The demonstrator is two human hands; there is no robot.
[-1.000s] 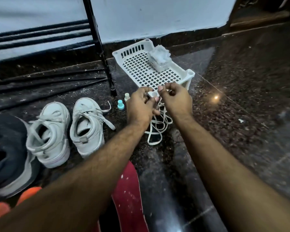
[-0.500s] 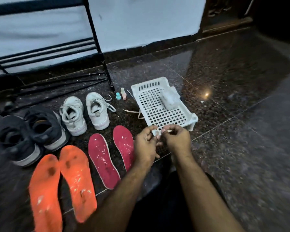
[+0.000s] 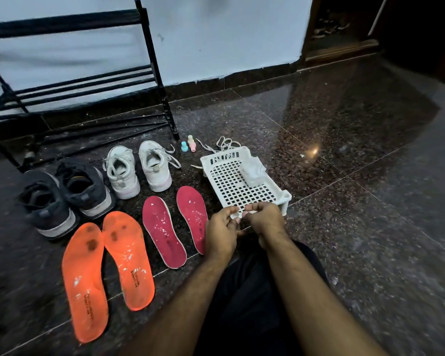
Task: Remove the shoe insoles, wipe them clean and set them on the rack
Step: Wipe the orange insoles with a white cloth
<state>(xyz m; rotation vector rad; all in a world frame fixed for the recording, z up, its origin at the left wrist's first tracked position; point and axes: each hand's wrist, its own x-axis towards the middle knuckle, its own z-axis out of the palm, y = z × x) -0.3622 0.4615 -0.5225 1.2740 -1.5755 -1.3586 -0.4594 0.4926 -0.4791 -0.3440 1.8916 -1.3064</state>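
Gripping near rim of white perforated plastic tray (image 3: pixel 222 160): left hand (image 3: pixel 220 228), right hand (image 3: pixel 266 219). Dirty orange foam insoles (image 3: pixel 108 268) and red insoles (image 3: pixel 175 224) lie on floor beside; dragged tray may scrape them.

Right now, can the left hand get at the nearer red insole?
Probably yes: the left hand sits right beside the nearer red insole, partly overlapping its edge, and nothing lies on top of it.
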